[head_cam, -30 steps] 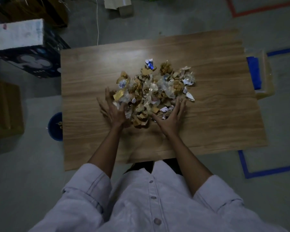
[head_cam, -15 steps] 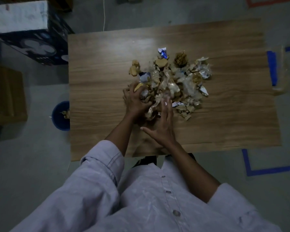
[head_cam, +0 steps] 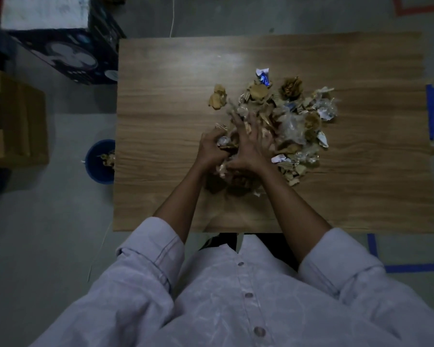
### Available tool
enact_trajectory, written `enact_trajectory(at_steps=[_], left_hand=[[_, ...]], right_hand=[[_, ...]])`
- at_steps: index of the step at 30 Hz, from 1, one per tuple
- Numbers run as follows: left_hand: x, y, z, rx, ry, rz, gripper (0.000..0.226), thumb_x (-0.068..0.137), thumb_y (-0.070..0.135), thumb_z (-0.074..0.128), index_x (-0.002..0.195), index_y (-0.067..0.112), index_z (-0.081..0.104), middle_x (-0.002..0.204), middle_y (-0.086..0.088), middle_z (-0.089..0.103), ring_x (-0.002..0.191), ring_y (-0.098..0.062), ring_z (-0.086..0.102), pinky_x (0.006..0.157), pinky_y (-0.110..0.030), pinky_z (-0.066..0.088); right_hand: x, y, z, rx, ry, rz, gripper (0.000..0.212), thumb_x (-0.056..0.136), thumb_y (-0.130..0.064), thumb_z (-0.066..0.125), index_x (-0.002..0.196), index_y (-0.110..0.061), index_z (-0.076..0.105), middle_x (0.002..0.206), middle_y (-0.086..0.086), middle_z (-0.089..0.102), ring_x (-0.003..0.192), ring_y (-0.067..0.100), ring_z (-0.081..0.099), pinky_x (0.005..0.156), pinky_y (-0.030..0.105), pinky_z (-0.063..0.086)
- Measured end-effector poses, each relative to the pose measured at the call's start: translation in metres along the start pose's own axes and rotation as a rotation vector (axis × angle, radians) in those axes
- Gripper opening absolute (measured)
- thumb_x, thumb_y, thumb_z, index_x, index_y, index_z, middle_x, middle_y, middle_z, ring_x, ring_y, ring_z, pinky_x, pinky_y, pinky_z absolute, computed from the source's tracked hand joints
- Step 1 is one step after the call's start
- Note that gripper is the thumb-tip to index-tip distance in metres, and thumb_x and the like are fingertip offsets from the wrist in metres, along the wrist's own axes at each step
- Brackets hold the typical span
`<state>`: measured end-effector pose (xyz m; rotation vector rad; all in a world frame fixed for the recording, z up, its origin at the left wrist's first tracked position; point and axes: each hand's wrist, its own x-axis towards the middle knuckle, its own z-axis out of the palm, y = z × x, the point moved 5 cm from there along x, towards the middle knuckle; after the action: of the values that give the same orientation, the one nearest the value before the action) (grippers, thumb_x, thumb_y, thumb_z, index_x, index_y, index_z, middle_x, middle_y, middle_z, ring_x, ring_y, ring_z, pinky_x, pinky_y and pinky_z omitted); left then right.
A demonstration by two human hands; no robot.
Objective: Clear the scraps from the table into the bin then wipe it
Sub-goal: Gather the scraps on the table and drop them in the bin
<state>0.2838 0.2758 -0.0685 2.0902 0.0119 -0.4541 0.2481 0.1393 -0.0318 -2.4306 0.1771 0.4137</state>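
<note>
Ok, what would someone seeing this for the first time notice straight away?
First, the heap of crumpled scraps in the middle of the wooden table. The left grip holds a handful at its near edge, the right grip lies on it with fingers spread. Then the blue bin on the floor by the table's left edge, with some scraps inside.

Open table [head_cam: 161, 116] runs left to bin [head_cam: 97, 169]; scraps [head_cam: 293, 121] block centre.
</note>
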Motion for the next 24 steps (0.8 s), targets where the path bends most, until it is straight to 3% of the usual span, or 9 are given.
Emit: enact_trajectory(at_steps=[3,5,8,11,13,16,19,21,24], left_hand=[[0.020,-0.035,0.016,-0.083,-0.090,-0.146,0.074,0.057,0.032,0.063,0.130,0.018,0.057,0.127,-0.016,0.063,0.120,-0.038,0.059,0.099,-0.058,0.052],[0.018,-0.026,0.018,-0.166,-0.108,-0.270,0.066,0.066,0.029,0.060,0.131,0.027,0.045,0.128,-0.018,0.059,0.118,-0.038,0.059,0.092,-0.055,0.057],[-0.003,0.014,0.013,-0.407,-0.093,-0.471,0.059,0.088,0.033,0.043,0.139,0.006,0.036,0.102,-0.020,0.063,0.085,-0.030,0.066,0.064,-0.040,0.057],[-0.017,0.021,0.012,-0.589,0.005,-0.505,0.029,0.098,0.016,0.042,0.119,-0.003,0.048,0.076,-0.014,0.057,0.061,-0.019,0.057,0.049,-0.029,0.047],[-0.026,0.017,0.007,-0.550,0.073,-0.475,0.034,0.080,0.004,0.057,0.114,0.002,0.057,0.088,-0.017,0.065,0.072,-0.027,0.064,0.052,-0.033,0.054],[-0.040,-0.001,0.001,-0.347,0.194,-0.390,0.048,0.057,0.017,0.065,0.105,0.019,0.073,0.106,-0.010,0.073,0.097,-0.032,0.069,0.081,-0.051,0.060],[-0.064,0.003,0.003,-0.203,0.270,-0.252,0.065,0.060,0.019,0.067,0.124,0.013,0.071,0.125,-0.012,0.067,0.115,-0.025,0.061,0.099,-0.035,0.050],[-0.077,0.009,0.000,-0.368,0.375,-0.263,0.057,0.067,0.009,0.070,0.125,0.012,0.070,0.124,-0.009,0.068,0.114,-0.018,0.064,0.097,-0.031,0.052],[-0.090,0.009,0.002,-0.750,0.581,-0.458,0.026,0.085,-0.001,0.067,0.107,0.012,0.072,0.103,-0.005,0.073,0.087,-0.011,0.068,0.077,-0.026,0.054]], right_hand=[[0.007,-0.007,0.010,-0.023,-0.034,-0.001,0.120,0.070,-0.044,0.082,0.161,-0.047,0.005,0.171,0.007,-0.010,0.157,0.036,-0.002,0.116,0.072,0.009],[0.008,-0.005,0.015,-0.022,-0.023,0.014,0.119,0.064,-0.053,0.081,0.160,-0.049,0.012,0.171,0.007,-0.001,0.156,0.034,0.001,0.115,0.070,0.015],[0.007,-0.003,0.020,-0.152,0.077,-0.001,0.100,0.064,-0.056,0.074,0.153,-0.053,0.028,0.168,0.006,0.018,0.150,0.037,0.020,0.111,0.066,0.024],[0.005,-0.002,0.027,-0.258,0.186,-0.014,0.084,0.072,-0.039,0.078,0.148,-0.047,0.043,0.157,0.009,0.041,0.137,0.039,0.041,0.103,0.059,0.032],[0.006,-0.003,0.030,-0.281,0.213,-0.052,0.081,0.068,-0.038,0.078,0.143,-0.043,0.048,0.146,0.010,0.052,0.128,0.038,0.050,0.097,0.052,0.036],[0.010,-0.008,0.025,-0.209,0.299,-0.093,0.063,0.070,-0.035,0.072,0.130,-0.035,0.056,0.129,0.012,0.063,0.115,0.035,0.059,0.093,0.051,0.040],[0.011,-0.012,0.026,-0.204,0.347,-0.151,0.057,0.069,-0.029,0.084,0.119,-0.032,0.058,0.112,0.009,0.068,0.106,0.031,0.063,0.088,0.048,0.044],[0.009,-0.012,0.026,-0.181,0.285,-0.150,0.060,0.065,-0.039,0.085,0.118,-0.031,0.058,0.106,0.008,0.067,0.101,0.031,0.063,0.085,0.045,0.043],[0.013,-0.003,0.017,0.051,0.227,0.017,0.072,0.063,-0.041,0.083,0.128,-0.024,0.060,0.114,0.011,0.066,0.106,0.034,0.061,0.091,0.042,0.042]])
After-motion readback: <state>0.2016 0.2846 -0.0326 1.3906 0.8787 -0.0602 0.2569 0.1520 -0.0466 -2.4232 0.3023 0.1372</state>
